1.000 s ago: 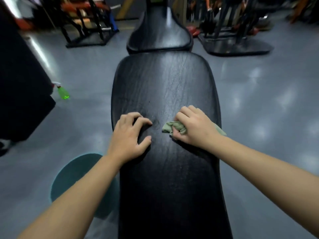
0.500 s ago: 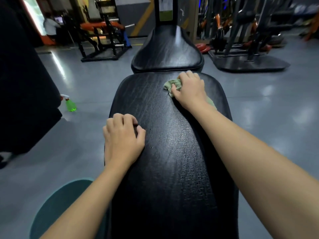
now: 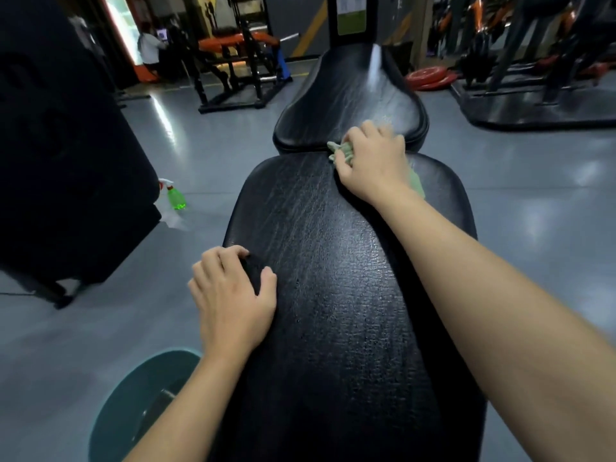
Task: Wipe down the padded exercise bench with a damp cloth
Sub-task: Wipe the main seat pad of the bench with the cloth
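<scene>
A black padded bench point(image 3: 333, 295) runs away from me, with a second black pad point(image 3: 350, 95) beyond a narrow gap. My right hand point(image 3: 370, 161) holds a crumpled pale green cloth point(image 3: 341, 151) at the far end of the near pad, right at the gap, fingers curled over it. More of the cloth shows behind the wrist. My left hand point(image 3: 230, 298) rests on the pad's left edge with bent fingers, holding nothing.
A green spray bottle point(image 3: 175, 196) stands on the grey floor to the left, beside a big black block point(image 3: 66, 161). A teal basin point(image 3: 140, 411) sits on the floor at lower left. Gym racks point(image 3: 233, 71) and red weight plates point(image 3: 430, 78) stand further back.
My right hand has pushed the cloth forward along the pad, from its middle to its far end by the gap. The left hand has stayed on the left edge.
</scene>
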`<state>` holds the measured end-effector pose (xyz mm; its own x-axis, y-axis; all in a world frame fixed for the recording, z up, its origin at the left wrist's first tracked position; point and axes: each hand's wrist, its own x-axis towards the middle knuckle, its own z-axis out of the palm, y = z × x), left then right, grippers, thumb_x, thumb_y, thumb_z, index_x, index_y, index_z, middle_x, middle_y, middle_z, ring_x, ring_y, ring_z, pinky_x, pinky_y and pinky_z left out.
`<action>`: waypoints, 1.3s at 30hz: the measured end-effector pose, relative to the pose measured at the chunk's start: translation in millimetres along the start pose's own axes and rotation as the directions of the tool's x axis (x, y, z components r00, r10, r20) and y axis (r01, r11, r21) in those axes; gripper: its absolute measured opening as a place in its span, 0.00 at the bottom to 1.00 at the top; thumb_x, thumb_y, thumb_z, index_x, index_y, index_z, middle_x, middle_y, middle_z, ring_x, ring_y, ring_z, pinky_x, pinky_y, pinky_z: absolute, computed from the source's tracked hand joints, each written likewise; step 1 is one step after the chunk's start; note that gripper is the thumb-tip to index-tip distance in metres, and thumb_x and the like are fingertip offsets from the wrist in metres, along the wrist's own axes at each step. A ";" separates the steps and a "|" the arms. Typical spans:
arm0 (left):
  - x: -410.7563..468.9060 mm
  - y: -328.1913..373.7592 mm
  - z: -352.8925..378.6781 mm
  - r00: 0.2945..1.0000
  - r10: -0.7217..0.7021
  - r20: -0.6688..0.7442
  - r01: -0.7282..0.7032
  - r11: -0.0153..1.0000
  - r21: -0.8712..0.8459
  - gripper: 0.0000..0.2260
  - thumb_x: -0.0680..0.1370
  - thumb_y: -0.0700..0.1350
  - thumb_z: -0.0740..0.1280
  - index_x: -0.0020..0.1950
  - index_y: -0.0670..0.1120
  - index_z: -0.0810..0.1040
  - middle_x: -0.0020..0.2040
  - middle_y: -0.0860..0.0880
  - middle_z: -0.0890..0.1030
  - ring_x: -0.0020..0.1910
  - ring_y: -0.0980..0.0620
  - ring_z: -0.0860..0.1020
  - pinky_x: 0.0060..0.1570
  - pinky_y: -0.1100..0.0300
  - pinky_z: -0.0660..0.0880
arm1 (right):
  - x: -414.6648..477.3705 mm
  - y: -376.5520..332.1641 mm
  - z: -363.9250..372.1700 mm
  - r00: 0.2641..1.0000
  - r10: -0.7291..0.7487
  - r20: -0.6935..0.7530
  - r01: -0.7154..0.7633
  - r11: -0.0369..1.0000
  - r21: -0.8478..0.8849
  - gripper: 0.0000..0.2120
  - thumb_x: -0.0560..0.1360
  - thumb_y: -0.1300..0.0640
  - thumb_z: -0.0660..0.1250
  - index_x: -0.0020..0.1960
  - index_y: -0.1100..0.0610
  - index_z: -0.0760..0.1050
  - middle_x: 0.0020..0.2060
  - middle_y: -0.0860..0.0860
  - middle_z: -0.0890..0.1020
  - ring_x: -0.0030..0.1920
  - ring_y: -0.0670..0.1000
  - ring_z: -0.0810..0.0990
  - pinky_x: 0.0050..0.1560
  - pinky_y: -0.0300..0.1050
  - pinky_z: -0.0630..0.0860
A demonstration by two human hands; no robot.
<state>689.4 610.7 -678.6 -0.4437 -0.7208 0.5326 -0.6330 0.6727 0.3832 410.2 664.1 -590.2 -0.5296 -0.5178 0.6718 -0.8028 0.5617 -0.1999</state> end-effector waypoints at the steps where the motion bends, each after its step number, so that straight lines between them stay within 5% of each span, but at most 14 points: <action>1: 0.0 1.0 -0.8 1.000 -0.015 0.012 0.015 1.000 0.001 0.19 0.76 0.59 0.60 0.61 0.48 0.69 0.59 0.48 0.67 0.60 0.44 0.65 0.62 0.46 0.65 | -7.8 0.6 -1.9 0.999 -0.041 0.002 0.041 0.999 0.036 0.17 0.77 0.44 0.62 0.56 0.55 0.77 0.55 0.53 0.78 0.58 0.61 0.74 0.56 0.55 0.68; 7: -0.1 9.6 -9.8 0.992 -0.095 0.085 0.092 0.995 0.032 0.24 0.77 0.59 0.61 0.68 0.46 0.68 0.65 0.46 0.67 0.65 0.43 0.64 0.66 0.46 0.66 | -22.6 14.5 -16.1 0.886 -0.386 0.255 0.295 0.896 0.331 0.15 0.73 0.45 0.70 0.51 0.56 0.81 0.48 0.55 0.79 0.48 0.61 0.75 0.51 0.58 0.76; 15: 2.1 14.7 -15.8 0.963 -0.239 0.129 0.245 0.969 -0.039 0.26 0.79 0.59 0.64 0.72 0.48 0.64 0.66 0.48 0.64 0.63 0.44 0.70 0.59 0.46 0.73 | 30.7 7.5 1.9 0.970 -0.046 0.238 0.014 0.991 0.135 0.14 0.78 0.48 0.68 0.57 0.56 0.80 0.55 0.57 0.78 0.58 0.64 0.74 0.57 0.57 0.72; 20: 1.8 14.6 -18.5 0.954 -0.242 0.176 0.255 0.966 -0.052 0.28 0.79 0.62 0.60 0.74 0.51 0.59 0.66 0.48 0.63 0.59 0.42 0.76 0.51 0.45 0.76 | -20.6 4.2 -10.1 0.982 -0.174 0.076 0.161 0.975 0.151 0.12 0.75 0.49 0.70 0.53 0.56 0.80 0.50 0.54 0.78 0.52 0.61 0.74 0.50 0.54 0.71; 24: 3.4 9.9 -16.7 0.945 -0.262 0.198 0.275 0.961 -0.041 0.30 0.78 0.62 0.59 0.76 0.51 0.58 0.66 0.47 0.63 0.60 0.41 0.75 0.50 0.45 0.76 | -8.9 9.1 -9.8 0.910 -0.392 0.136 0.365 0.912 0.185 0.14 0.75 0.45 0.66 0.51 0.56 0.79 0.46 0.54 0.78 0.46 0.61 0.75 0.48 0.52 0.73; 30: 5.4 10.6 -14.6 0.917 -0.331 0.224 0.344 0.939 -0.023 0.31 0.80 0.63 0.57 0.78 0.52 0.54 0.71 0.44 0.69 0.64 0.39 0.75 0.54 0.45 0.73 | 14.0 2.1 -2.8 0.981 -0.147 0.130 0.140 0.988 0.062 0.15 0.75 0.46 0.65 0.53 0.56 0.79 0.49 0.55 0.79 0.51 0.63 0.75 0.49 0.54 0.71; 39: 5.7 10.9 -11.4 0.919 -0.313 0.240 0.309 0.949 0.056 0.30 0.81 0.63 0.54 0.79 0.50 0.54 0.70 0.41 0.70 0.58 0.35 0.77 0.53 0.44 0.73 | -30.9 2.1 -6.0 0.901 -0.406 0.157 0.364 0.901 0.237 0.16 0.74 0.43 0.63 0.51 0.54 0.79 0.46 0.52 0.77 0.48 0.58 0.74 0.51 0.53 0.74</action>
<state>687.2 615.8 -662.8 -0.3619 -0.9130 0.1883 -0.7735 0.4068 0.4860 426.5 685.1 -607.2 -0.1942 -0.7953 0.5743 -0.9809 0.1640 -0.1046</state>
